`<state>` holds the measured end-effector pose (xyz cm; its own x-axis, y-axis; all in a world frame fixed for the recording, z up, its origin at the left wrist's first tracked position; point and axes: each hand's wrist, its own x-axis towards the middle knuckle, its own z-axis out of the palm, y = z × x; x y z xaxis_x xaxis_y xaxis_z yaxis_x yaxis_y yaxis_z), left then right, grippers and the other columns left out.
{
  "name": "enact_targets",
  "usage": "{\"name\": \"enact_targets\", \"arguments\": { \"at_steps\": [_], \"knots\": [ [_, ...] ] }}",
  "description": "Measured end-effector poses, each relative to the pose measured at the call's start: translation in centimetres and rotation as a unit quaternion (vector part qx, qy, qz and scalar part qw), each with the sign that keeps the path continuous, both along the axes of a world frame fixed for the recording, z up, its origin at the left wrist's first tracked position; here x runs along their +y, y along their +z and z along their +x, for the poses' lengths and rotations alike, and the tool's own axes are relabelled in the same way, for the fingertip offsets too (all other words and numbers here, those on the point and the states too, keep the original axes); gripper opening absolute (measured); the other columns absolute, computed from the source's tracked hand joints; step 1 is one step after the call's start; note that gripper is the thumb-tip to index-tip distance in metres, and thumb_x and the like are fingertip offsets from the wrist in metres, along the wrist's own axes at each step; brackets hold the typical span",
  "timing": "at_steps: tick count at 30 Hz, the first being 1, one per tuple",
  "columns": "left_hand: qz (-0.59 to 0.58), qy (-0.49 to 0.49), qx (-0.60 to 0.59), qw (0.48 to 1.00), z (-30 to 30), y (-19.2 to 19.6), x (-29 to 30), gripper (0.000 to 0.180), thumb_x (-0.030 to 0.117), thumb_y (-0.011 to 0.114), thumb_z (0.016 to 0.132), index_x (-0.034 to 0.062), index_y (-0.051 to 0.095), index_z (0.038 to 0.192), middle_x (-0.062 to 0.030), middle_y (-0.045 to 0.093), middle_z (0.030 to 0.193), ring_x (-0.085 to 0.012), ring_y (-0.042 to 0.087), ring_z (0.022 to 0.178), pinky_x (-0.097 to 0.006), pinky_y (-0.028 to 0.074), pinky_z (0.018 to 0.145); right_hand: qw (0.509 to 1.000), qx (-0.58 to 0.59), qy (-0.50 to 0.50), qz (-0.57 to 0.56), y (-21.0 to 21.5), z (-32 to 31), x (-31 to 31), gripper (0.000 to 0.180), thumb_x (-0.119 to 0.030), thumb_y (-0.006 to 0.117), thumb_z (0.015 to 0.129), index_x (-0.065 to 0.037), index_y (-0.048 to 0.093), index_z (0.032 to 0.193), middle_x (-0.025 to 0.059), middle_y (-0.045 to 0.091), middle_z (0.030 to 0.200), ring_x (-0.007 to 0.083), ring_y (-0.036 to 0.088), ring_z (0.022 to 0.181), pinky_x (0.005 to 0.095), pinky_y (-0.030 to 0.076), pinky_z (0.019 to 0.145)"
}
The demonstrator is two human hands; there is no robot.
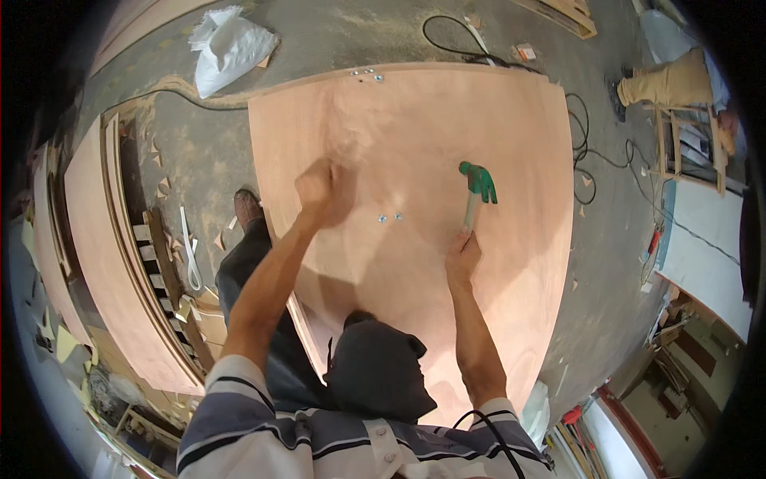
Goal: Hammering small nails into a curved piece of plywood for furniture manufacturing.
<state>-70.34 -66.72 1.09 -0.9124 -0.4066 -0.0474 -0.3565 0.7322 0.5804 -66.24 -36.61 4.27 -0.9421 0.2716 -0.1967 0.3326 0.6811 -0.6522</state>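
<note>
My right hand (pixel 462 257) grips the pale handle of a claw hammer (pixel 479 184) right of the middle of the frame. Its green head points toward the top of the frame, over the wood-panel surface (pixel 519 279); I cannot tell whether it touches the wood. My left hand (pixel 315 185) is clenched left of centre, over the same surface, and whether anything is tucked inside the curled fingers I cannot tell. Between my two hands, a little below their level at the centre of the frame, a pair of small shiny metal fasteners (pixel 391 217) sit just beside each other. A loose cluster of similar metal pieces (pixel 378 77) lies near the panel's edge at the upper middle of the frame.

My brown shoe (pixel 248 207) shows left of the panel, on the grey floor (pixel 610 247). A white sack (pixel 227 56) slumps at the upper left of the frame, and long stacked boards (pixel 112 263) run down the left side. At the upper right, another person's tan trousers (pixel 670 81) show near a wooden frame (pixel 669 148).
</note>
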Motion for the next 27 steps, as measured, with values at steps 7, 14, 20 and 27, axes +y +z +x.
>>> {"name": "enact_targets", "arguments": {
  "at_steps": [7, 14, 20, 27],
  "knots": [
    [-0.031, -0.076, 0.071, 0.994, -1.0, 3.1, 0.1, 0.025, 0.025, 0.058, 0.081, 0.0067, 0.05, 0.067, -0.0112, 0.053, 0.067, -0.0311, 0.056, 0.065, -0.043, 0.043, 0.057, 0.985, 0.043, 0.106, -0.129, 3.6, -10.6, -8.2, 0.04, -0.028, 0.038, 0.097, -0.002, 0.043, 0.067, 0.0012, 0.038, 0.056, 0.0117, 0.037, 0.052, 0.0303, 0.032, 0.048],
    [-0.006, -0.07, 0.074, 0.995, -1.3, 3.1, 0.2, 0.022, 0.024, 0.058, 0.079, 0.0068, 0.05, 0.069, -0.009, 0.055, 0.069, -0.0303, 0.056, 0.064, -0.043, 0.044, 0.054, 0.983, 0.019, 0.179, 0.027, 2.9, -15.8, -13.4, 0.043, -0.035, 0.042, 0.094, 0.002, 0.054, 0.075, 0.0204, 0.054, 0.062, 0.0351, 0.051, 0.056, 0.0433, 0.04, 0.057],
    [-0.009, -0.065, 0.046, 0.997, 0.0, 2.4, 0.5, 0.02, 0.024, 0.055, 0.08, 0.0073, 0.049, 0.071, -0.0089, 0.055, 0.068, -0.0298, 0.057, 0.066, -0.042, 0.045, 0.054, 0.983, 0.039, 0.158, -0.087, 5.6, -18.5, -12.0, 0.053, -0.045, 0.037, 0.094, 0.0, 0.053, 0.071, 0.0123, 0.049, 0.058, 0.0245, 0.048, 0.055, 0.04, 0.041, 0.058],
    [-0.04, -0.077, 0.099, 0.991, 0.0, 0.3, -0.5, 0.019, 0.02, 0.054, 0.079, 0.0062, 0.051, 0.067, -0.0086, 0.053, 0.066, -0.0284, 0.056, 0.063, -0.04, 0.044, 0.052, 0.743, 0.2, 0.259, -0.585, 26.7, -23.4, -14.1, 0.048, -0.051, 0.033, 0.093, -0.006, 0.051, 0.094, 0.0039, 0.052, 0.068, 0.0109, 0.043, 0.05, 0.0226, 0.031, 0.043]
  ]
}}
